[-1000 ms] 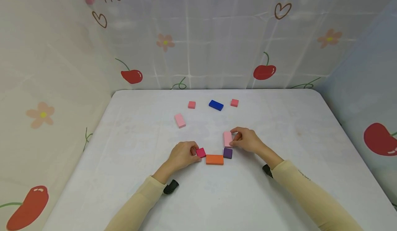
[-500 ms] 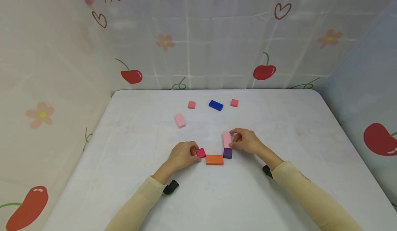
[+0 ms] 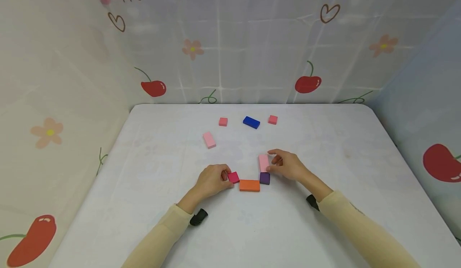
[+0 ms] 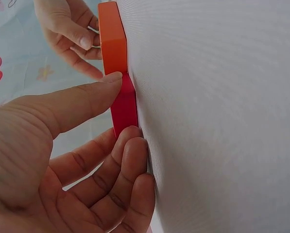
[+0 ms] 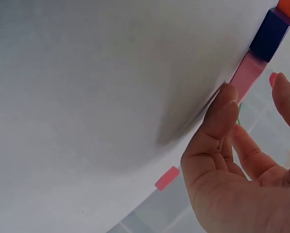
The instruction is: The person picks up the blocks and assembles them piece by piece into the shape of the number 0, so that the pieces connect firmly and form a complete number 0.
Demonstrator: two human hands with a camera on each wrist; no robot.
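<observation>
My left hand [image 3: 213, 181] pinches a small crimson block [image 3: 233, 177] between thumb and fingers. In the left wrist view that crimson block [image 4: 124, 109] sits against the end of an orange block [image 4: 113, 41]. The orange block [image 3: 249, 185] lies flat, its right end by a dark purple block [image 3: 264, 178]. Behind the purple block, end to end with it, is a pale pink block [image 3: 264, 163]. My right hand [image 3: 288, 165] is at the right side of this pink block [image 5: 248, 75], fingers spread apart, with a fingertip at its edge.
Farther back on the white table [image 3: 324, 140] lie another pale pink block [image 3: 209, 140], a blue block [image 3: 251, 122], and two small coral blocks, one on the left [image 3: 223, 122] and one on the right [image 3: 273, 119]. A printed curtain [image 3: 248, 60] rises behind the table.
The right hand slid the pale pink block slightly left and toward the purple block, then its fingers spread and loosened. The left hand has stayed still on the crimson block.
</observation>
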